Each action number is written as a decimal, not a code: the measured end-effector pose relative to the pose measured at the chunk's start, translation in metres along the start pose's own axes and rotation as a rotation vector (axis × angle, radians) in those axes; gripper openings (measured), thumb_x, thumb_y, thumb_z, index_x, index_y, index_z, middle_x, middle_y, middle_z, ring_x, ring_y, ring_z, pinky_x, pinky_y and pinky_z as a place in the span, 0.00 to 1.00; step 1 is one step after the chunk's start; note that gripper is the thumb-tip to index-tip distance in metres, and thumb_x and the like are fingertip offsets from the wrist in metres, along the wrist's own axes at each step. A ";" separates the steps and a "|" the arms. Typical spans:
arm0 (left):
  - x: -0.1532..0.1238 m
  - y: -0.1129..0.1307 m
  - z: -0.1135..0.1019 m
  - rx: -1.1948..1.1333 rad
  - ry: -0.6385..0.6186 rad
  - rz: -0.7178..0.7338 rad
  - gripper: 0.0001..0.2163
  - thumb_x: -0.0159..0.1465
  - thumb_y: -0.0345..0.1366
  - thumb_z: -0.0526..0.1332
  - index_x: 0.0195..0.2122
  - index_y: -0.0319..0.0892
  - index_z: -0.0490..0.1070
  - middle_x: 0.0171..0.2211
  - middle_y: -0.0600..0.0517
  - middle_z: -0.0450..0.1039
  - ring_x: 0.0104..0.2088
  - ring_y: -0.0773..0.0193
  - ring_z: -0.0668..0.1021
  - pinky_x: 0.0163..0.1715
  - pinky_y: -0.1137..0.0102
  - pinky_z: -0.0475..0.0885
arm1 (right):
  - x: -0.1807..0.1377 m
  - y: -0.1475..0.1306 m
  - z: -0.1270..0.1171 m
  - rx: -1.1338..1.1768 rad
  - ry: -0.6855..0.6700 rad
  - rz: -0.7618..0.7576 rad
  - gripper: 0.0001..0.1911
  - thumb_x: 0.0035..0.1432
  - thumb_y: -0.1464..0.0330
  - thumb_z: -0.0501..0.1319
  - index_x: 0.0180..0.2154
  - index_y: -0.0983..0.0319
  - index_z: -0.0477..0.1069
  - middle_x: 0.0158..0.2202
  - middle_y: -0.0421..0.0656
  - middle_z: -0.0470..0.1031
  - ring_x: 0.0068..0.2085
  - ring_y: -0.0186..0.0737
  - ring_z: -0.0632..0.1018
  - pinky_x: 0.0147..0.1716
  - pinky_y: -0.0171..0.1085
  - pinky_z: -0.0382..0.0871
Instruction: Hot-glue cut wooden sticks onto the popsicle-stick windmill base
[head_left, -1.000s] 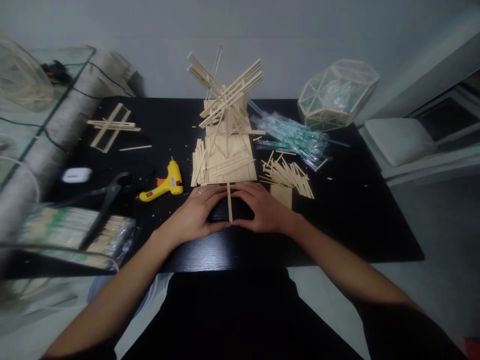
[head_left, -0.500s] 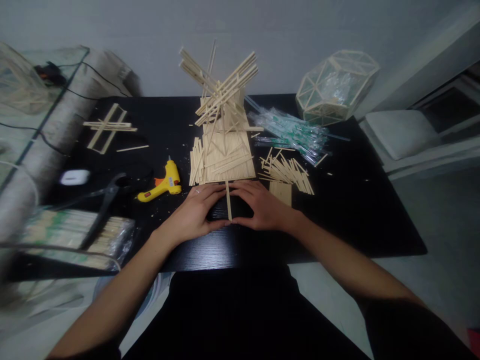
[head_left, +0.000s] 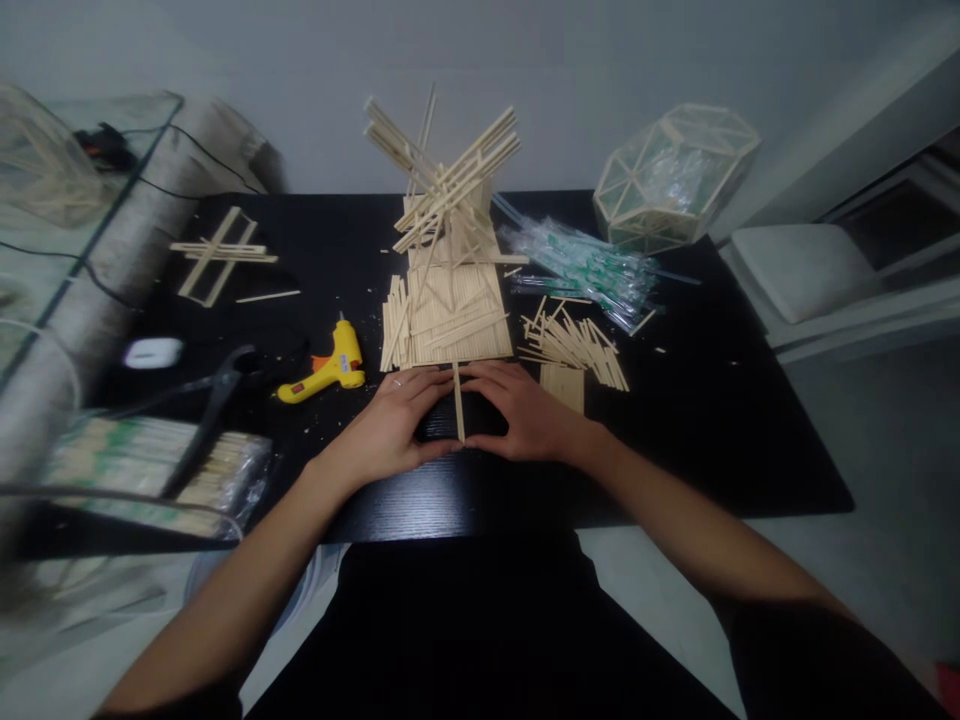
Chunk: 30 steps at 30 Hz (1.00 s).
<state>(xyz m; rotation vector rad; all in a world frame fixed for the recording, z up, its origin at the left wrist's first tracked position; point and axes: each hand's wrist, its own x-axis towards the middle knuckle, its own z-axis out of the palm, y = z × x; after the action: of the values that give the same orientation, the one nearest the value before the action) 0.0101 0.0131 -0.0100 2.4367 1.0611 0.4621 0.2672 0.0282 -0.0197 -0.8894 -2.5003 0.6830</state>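
My left hand (head_left: pixel 394 422) and my right hand (head_left: pixel 529 415) meet at the front of the black table. Between them is a narrow strip of pale wooden sticks (head_left: pixel 459 402), pointing towards me. Fingers press its far end and thumbs its near end, from both sides. Whether it is one stick or several pressed together, I cannot tell. Just beyond the fingertips lies a flat panel of wooden sticks (head_left: pixel 457 340) with a few loose sticks on it. Behind rises a stick-built windmill (head_left: pixel 450 195) with crossed blades.
Left of my hands lie a yellow glue gun (head_left: pixel 330 368), dark pliers-like tool (head_left: pixel 221 385), white case (head_left: pixel 153 352), bagged sticks (head_left: pixel 142 470) and a crossed stick frame (head_left: pixel 221 255). On the right are short sticks (head_left: pixel 577 345), glue sticks in plastic (head_left: pixel 585 265) and a faceted stick-framed form (head_left: pixel 675 180).
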 end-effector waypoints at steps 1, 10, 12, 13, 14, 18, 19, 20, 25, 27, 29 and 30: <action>0.000 0.000 0.000 0.004 -0.002 -0.001 0.32 0.66 0.49 0.70 0.68 0.44 0.68 0.65 0.40 0.71 0.67 0.41 0.71 0.66 0.44 0.65 | 0.000 0.000 0.000 0.000 0.002 -0.002 0.30 0.59 0.59 0.74 0.59 0.63 0.72 0.66 0.56 0.72 0.69 0.58 0.70 0.70 0.60 0.62; -0.001 0.002 0.000 0.016 -0.001 -0.001 0.31 0.67 0.51 0.69 0.67 0.43 0.68 0.66 0.39 0.71 0.67 0.41 0.71 0.65 0.45 0.65 | -0.001 0.002 0.002 0.016 -0.008 0.014 0.31 0.58 0.59 0.74 0.60 0.62 0.72 0.67 0.57 0.71 0.69 0.59 0.69 0.69 0.60 0.62; -0.001 0.002 0.000 0.025 -0.005 0.003 0.31 0.67 0.51 0.69 0.67 0.43 0.68 0.66 0.39 0.70 0.67 0.42 0.71 0.66 0.45 0.65 | -0.001 0.002 0.001 0.019 -0.003 0.007 0.31 0.58 0.59 0.74 0.60 0.63 0.72 0.67 0.58 0.71 0.69 0.59 0.69 0.69 0.60 0.62; -0.001 0.002 0.000 0.027 -0.007 0.004 0.30 0.67 0.50 0.68 0.67 0.43 0.68 0.66 0.39 0.70 0.67 0.42 0.71 0.66 0.46 0.65 | -0.001 0.002 0.001 0.024 -0.002 0.005 0.32 0.59 0.59 0.74 0.60 0.63 0.72 0.67 0.58 0.70 0.69 0.59 0.69 0.70 0.60 0.62; -0.001 0.002 0.000 0.026 -0.007 0.004 0.30 0.68 0.50 0.68 0.67 0.43 0.68 0.66 0.39 0.70 0.67 0.42 0.71 0.66 0.46 0.65 | -0.001 0.002 0.001 0.028 -0.001 0.006 0.32 0.59 0.59 0.73 0.61 0.62 0.71 0.67 0.58 0.71 0.69 0.59 0.69 0.70 0.61 0.61; -0.001 0.002 0.000 0.004 0.004 0.001 0.31 0.67 0.50 0.69 0.67 0.44 0.68 0.65 0.39 0.71 0.67 0.41 0.71 0.66 0.44 0.65 | 0.000 0.002 0.001 0.030 -0.006 0.014 0.32 0.59 0.59 0.73 0.62 0.61 0.71 0.67 0.56 0.70 0.70 0.59 0.68 0.70 0.61 0.61; -0.001 0.001 0.000 0.002 0.004 0.001 0.31 0.67 0.51 0.69 0.67 0.44 0.68 0.65 0.39 0.71 0.67 0.41 0.71 0.65 0.44 0.66 | 0.000 0.002 0.001 0.029 -0.006 0.014 0.32 0.59 0.59 0.73 0.61 0.61 0.71 0.67 0.56 0.70 0.70 0.59 0.69 0.70 0.61 0.61; -0.001 0.001 0.000 0.004 0.003 0.001 0.31 0.67 0.50 0.69 0.67 0.44 0.68 0.65 0.39 0.71 0.67 0.41 0.71 0.65 0.44 0.66 | 0.000 0.002 0.001 0.028 -0.005 0.013 0.32 0.59 0.59 0.73 0.61 0.61 0.71 0.67 0.57 0.70 0.70 0.58 0.69 0.70 0.61 0.61; -0.001 0.001 0.000 0.019 -0.004 0.009 0.31 0.67 0.51 0.68 0.67 0.43 0.68 0.66 0.39 0.71 0.67 0.42 0.71 0.66 0.45 0.66 | 0.000 0.003 0.002 0.015 -0.001 0.007 0.33 0.58 0.59 0.74 0.60 0.64 0.71 0.66 0.59 0.70 0.70 0.58 0.69 0.70 0.59 0.62; -0.001 0.001 0.000 0.013 -0.005 0.005 0.31 0.67 0.50 0.69 0.67 0.44 0.68 0.66 0.39 0.71 0.67 0.42 0.71 0.65 0.45 0.66 | -0.001 0.003 0.002 0.007 -0.004 0.006 0.33 0.58 0.59 0.74 0.60 0.65 0.71 0.66 0.59 0.70 0.70 0.58 0.69 0.70 0.59 0.62; -0.001 0.001 0.000 0.003 -0.004 -0.001 0.31 0.66 0.50 0.69 0.67 0.45 0.68 0.66 0.40 0.71 0.67 0.41 0.71 0.66 0.45 0.66 | -0.001 0.003 0.001 0.005 -0.002 0.004 0.32 0.58 0.59 0.74 0.60 0.63 0.71 0.66 0.58 0.70 0.69 0.58 0.69 0.70 0.59 0.62; -0.001 0.001 0.000 0.002 -0.004 -0.002 0.31 0.66 0.50 0.69 0.68 0.45 0.68 0.66 0.40 0.71 0.67 0.41 0.71 0.66 0.45 0.66 | -0.001 0.003 0.002 0.009 0.001 0.002 0.32 0.58 0.59 0.74 0.60 0.63 0.71 0.66 0.58 0.71 0.69 0.58 0.69 0.70 0.60 0.62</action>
<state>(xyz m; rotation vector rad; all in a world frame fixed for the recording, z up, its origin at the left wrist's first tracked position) 0.0104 0.0120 -0.0095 2.4367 1.0624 0.4556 0.2682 0.0290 -0.0226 -0.8893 -2.4940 0.6942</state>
